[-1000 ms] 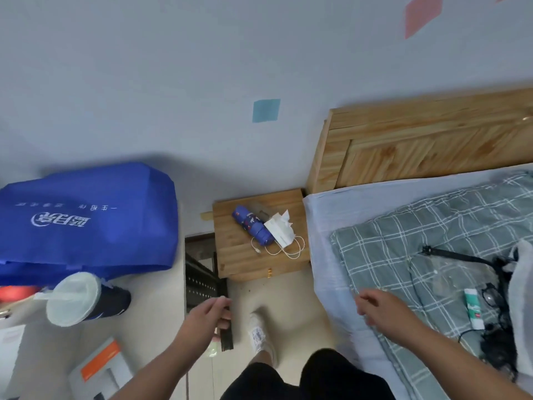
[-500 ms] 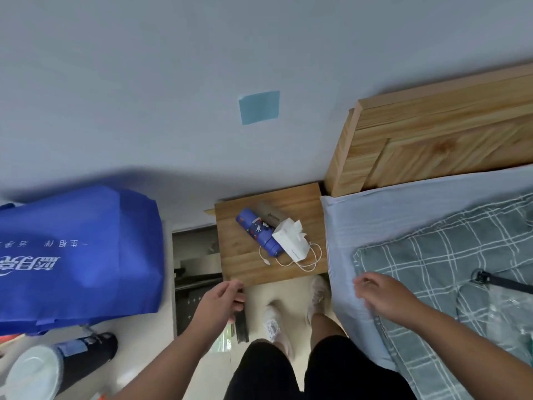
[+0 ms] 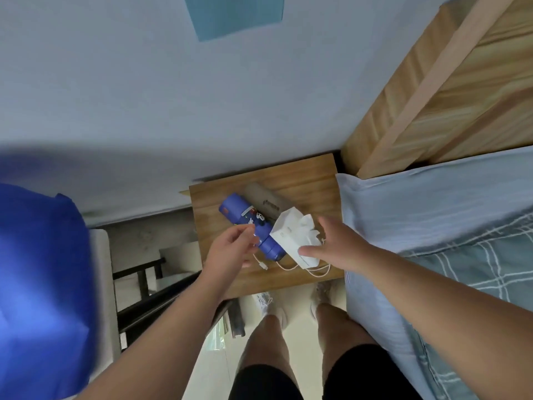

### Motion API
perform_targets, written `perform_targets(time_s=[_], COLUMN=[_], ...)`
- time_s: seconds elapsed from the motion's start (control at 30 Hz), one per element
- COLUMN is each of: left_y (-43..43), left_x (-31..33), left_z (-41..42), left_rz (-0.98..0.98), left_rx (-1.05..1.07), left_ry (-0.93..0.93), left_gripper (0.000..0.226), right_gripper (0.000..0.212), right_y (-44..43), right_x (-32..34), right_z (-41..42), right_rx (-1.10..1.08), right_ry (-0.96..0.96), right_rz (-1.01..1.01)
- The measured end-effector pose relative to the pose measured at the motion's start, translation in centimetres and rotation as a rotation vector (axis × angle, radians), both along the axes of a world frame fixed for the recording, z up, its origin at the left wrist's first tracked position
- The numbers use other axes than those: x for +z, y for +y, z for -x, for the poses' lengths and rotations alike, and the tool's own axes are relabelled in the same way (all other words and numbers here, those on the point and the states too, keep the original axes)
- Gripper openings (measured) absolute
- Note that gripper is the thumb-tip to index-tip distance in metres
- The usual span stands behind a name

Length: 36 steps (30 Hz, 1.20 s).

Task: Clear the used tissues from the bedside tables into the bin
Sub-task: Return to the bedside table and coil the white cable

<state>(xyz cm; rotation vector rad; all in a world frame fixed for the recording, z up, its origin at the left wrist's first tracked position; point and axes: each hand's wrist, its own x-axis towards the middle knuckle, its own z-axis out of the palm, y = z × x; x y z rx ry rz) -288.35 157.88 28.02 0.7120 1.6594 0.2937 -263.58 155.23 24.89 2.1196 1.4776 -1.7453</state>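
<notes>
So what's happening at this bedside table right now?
A person stands at a wooden bedside table beside the bed, both hands over it. The right hand is open around a white tissue pack with a tissue poking out the top, thumb against its near end. The left hand hovers open next to a blue cylinder lying flat. A white cable lies under the pack. No bin is in view.

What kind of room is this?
Most likely a bedroom. There is a bed with a checked quilt and a wooden headboard, and right beside it a small wooden bedside table holding a tissue pack.
</notes>
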Motion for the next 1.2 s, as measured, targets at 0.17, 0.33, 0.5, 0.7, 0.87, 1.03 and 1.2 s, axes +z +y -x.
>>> perform_targets(time_s=[0.17,0.33,0.5,0.7,0.87,1.03,1.2], left_y=[0.9,1.0,2.3,7.9,10.3,12.5,14.1], left_x=[-4.4,-6.0,-5.8,-6.7,-9.0,-10.5,-11.1], left_z=[-0.7,-1.2,-1.4,-4.1,-6.2,-6.1,-5.6], left_rz=[0.027,0.038,-0.130,-0.622,-0.571,-0.448,-0.534], left_rx=[-0.024,-0.048,-0.169,-1.120,-1.444,-1.590,-1.639], left_ry=[-0.011,-0.022,-0.015,0.560,0.742,0.746,0.703], left_gripper=[0.011,0.013,0.017,0.040,0.053,0.057,0.064], right_gripper=[0.064,0.077,0.075,0.094,0.085,0.088,0.092], right_y=[-0.5,-0.9,-1.0,3.8,6.6,7.5,7.8], right_x=[-3.3,-4.3,-3.5,-2.4,-3.8,-6.0,-7.3], right_z=[2.4,3.2,1.7,0.5,1.2,0.5,0.0], right_rx=[-0.077,-0.162,-0.386,-0.604,-0.705,-0.783,-0.815], right_ry=[-0.044,0.000,0.087,0.011,-0.058,-0.107,-0.132], right_rz=[-0.036,-0.007,0.097,-0.159,-0.242,-0.193,-0.151])
